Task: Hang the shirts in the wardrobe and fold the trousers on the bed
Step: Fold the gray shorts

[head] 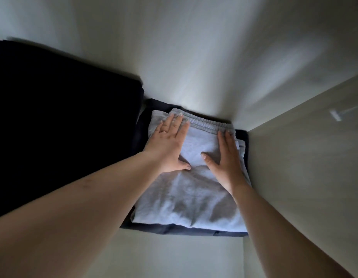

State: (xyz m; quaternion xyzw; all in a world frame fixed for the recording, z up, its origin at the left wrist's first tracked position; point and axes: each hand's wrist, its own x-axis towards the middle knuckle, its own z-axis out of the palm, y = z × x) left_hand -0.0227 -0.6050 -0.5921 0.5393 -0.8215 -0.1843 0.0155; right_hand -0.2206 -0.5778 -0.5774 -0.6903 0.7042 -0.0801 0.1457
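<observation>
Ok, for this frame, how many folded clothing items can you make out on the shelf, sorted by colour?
Light grey: 1, the folded grey trousers, with both hands flat on top.
Dark navy: 1, the dark folded garment directly beneath them.
Black: 1, the black folded stack to the left; pieces inside cannot be told apart.
Total: 3

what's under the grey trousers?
A folded dark garment lies under the grey trousers, showing only at its edges. Anything below it is hidden. Both hands, left and right, press flat on top.

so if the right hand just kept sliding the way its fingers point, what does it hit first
Probably the elastic waistband of the grey trousers beneath the right hand, then the pale back wall of the compartment; depth is hard to judge.
</observation>
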